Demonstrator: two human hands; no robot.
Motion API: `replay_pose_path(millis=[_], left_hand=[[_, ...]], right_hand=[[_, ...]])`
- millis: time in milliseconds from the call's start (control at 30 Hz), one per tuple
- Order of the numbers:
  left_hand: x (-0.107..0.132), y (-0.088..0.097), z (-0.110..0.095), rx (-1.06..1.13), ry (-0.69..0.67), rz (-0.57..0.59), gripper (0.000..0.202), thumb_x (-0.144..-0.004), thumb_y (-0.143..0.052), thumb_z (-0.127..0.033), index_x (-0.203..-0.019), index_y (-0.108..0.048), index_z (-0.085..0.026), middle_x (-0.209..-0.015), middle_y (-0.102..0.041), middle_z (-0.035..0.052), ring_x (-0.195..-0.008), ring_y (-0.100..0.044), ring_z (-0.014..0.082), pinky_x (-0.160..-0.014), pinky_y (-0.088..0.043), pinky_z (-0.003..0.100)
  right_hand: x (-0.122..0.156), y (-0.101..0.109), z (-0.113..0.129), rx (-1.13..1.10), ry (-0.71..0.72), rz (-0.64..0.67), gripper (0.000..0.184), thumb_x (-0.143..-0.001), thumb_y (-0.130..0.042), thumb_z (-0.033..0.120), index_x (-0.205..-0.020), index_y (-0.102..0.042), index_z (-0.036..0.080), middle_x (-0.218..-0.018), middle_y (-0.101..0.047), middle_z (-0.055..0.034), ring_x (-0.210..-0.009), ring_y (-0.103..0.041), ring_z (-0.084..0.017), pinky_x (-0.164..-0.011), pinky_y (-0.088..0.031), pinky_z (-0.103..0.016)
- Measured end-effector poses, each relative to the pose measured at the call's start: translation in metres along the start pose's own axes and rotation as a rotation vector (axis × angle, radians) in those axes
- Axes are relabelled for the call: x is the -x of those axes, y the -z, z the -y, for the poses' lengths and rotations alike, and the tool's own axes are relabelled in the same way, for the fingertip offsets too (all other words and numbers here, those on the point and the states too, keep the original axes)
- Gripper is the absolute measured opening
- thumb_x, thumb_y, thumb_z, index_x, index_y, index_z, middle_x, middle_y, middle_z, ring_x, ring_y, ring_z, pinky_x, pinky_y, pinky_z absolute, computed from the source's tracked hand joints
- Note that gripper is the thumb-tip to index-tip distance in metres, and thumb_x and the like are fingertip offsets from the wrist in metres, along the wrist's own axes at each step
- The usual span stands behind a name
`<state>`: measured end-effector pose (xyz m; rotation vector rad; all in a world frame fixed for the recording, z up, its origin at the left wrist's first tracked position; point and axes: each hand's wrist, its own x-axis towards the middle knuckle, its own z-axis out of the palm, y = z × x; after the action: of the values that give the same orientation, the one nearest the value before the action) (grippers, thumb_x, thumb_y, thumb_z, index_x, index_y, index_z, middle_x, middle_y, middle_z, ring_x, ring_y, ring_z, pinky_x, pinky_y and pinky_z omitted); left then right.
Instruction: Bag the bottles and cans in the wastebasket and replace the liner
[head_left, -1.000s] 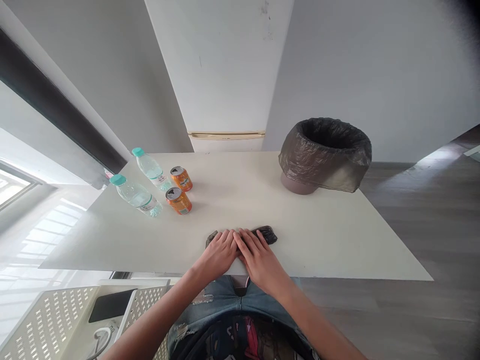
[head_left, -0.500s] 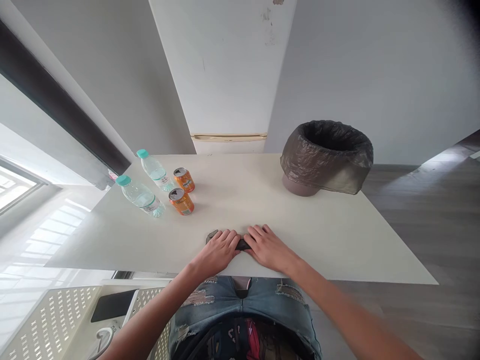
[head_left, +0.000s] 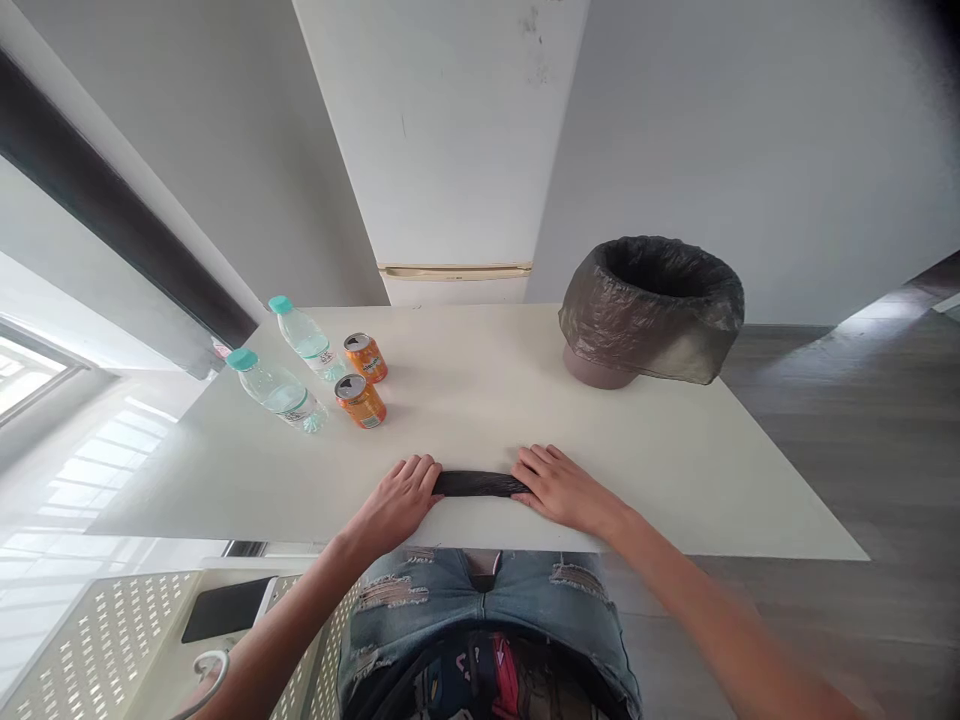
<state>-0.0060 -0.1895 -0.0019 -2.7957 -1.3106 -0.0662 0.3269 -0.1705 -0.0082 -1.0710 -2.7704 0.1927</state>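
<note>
A black plastic garbage bag (head_left: 477,484), folded into a narrow strip, lies along the front of the white table (head_left: 465,420). My left hand (head_left: 403,492) grips its left end, with the fingers curled over it. At the other end my right hand (head_left: 559,485) is closed on the strip in the same way. The middle stretch of the bag shows between my hands; both ends are hidden under my fingers.
Two orange cans (head_left: 361,401) stand at the left, beside two clear plastic bottles (head_left: 282,393) with teal caps. A bin (head_left: 600,371) lined with a dark bag (head_left: 652,310) stands at the back right. A white perforated basket (head_left: 112,640) is below the table's left front.
My hands have moved apart along the bag, the left one leftward and the right one rightward. More of the black strip now shows between them.
</note>
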Motion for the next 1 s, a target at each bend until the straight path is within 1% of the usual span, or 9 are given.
replay_pose_path(millis=[100,200,333,400,600,733,867,933,1000], left_hand=[[0.005,0.002,0.000,0.019,0.031,-0.013,0.023,-0.106,-0.056,-0.029,-0.125,-0.058,-0.016,-0.117,-0.064,0.0123,-0.106,-0.059,0.0302,-0.092,-0.049,0.044],[0.002,0.010,-0.008,0.065,0.037,-0.101,0.043,-0.102,-0.062,-0.040,-0.135,-0.054,-0.014,-0.133,-0.063,0.0174,-0.122,-0.058,0.0347,-0.107,-0.046,0.050],[-0.018,0.019,-0.028,0.156,-0.007,-0.173,0.061,-0.101,-0.062,-0.051,-0.147,-0.047,-0.013,-0.147,-0.058,0.0186,-0.137,-0.052,0.0359,-0.121,-0.036,0.054],[-0.032,0.017,-0.038,0.175,-0.040,-0.142,0.058,-0.103,-0.060,-0.049,-0.148,-0.046,-0.015,-0.146,-0.059,0.0174,-0.134,-0.055,0.0342,-0.116,-0.042,0.050],[-0.057,-0.001,-0.053,0.067,-0.041,-0.021,0.026,-0.103,-0.058,-0.027,-0.126,-0.058,-0.016,-0.118,-0.065,0.0132,-0.106,-0.062,0.0312,-0.090,-0.053,0.046],[-0.058,0.002,-0.058,0.278,0.099,-0.128,0.015,-0.104,-0.050,-0.017,-0.118,-0.055,-0.018,-0.112,-0.062,0.0091,-0.102,-0.062,0.0252,-0.091,-0.054,0.039],[-0.064,0.007,-0.076,0.415,0.149,-0.221,0.016,-0.106,-0.047,-0.019,-0.121,-0.053,-0.018,-0.111,-0.062,0.0088,-0.099,-0.062,0.0241,-0.089,-0.055,0.038],[-0.069,0.005,-0.088,0.376,0.080,-0.207,0.017,-0.106,-0.046,-0.018,-0.122,-0.054,-0.018,-0.112,-0.064,0.0102,-0.101,-0.062,0.0258,-0.089,-0.055,0.040],[-0.073,-0.001,-0.096,0.292,0.009,-0.189,0.020,-0.107,-0.044,-0.020,-0.123,-0.055,-0.015,-0.114,-0.065,0.0133,-0.103,-0.063,0.0286,-0.089,-0.054,0.043]], right_hand=[[0.001,0.002,0.000,-0.017,-0.039,0.004,0.027,-0.107,-0.055,0.045,-0.113,-0.063,0.020,-0.119,-0.063,-0.0117,-0.105,-0.060,-0.027,-0.091,-0.052,-0.044],[0.005,0.007,-0.001,-0.080,-0.089,0.002,0.037,-0.106,-0.056,0.051,-0.127,-0.062,0.022,-0.125,-0.063,-0.0125,-0.110,-0.060,-0.029,-0.095,-0.053,-0.047],[0.015,0.016,-0.004,-0.228,-0.200,-0.063,0.075,-0.102,-0.057,0.064,-0.163,-0.033,0.026,-0.150,-0.054,-0.0150,-0.133,-0.053,-0.034,-0.111,-0.049,-0.054],[0.020,0.018,-0.005,-0.285,-0.295,-0.128,0.075,-0.105,-0.053,0.061,-0.166,-0.026,0.028,-0.155,-0.050,-0.0147,-0.140,-0.050,-0.034,-0.116,-0.046,-0.055],[0.042,0.016,0.017,-0.600,-0.652,-0.378,0.050,-0.106,-0.051,0.058,-0.146,-0.052,0.028,-0.142,-0.059,-0.0127,-0.131,-0.058,-0.031,-0.108,-0.053,-0.051],[0.050,0.012,0.060,-1.213,-0.934,-0.522,0.048,-0.102,-0.056,0.064,-0.131,-0.065,0.027,-0.139,-0.066,-0.0113,-0.126,-0.064,-0.031,-0.108,-0.053,-0.051],[0.025,0.007,0.095,-1.884,-0.832,-0.570,0.051,-0.096,-0.070,0.059,-0.131,-0.069,0.022,-0.145,-0.066,-0.0121,-0.136,-0.062,-0.032,-0.115,-0.051,-0.050],[0.002,0.005,0.100,-1.988,-0.759,-0.621,0.048,-0.092,-0.077,0.053,-0.127,-0.071,0.021,-0.142,-0.069,-0.0113,-0.137,-0.061,-0.030,-0.117,-0.049,-0.048],[-0.022,0.002,0.097,-1.986,-0.803,-0.723,0.045,-0.086,-0.085,0.047,-0.121,-0.073,0.021,-0.137,-0.072,-0.0096,-0.135,-0.062,-0.029,-0.118,-0.048,-0.045]])
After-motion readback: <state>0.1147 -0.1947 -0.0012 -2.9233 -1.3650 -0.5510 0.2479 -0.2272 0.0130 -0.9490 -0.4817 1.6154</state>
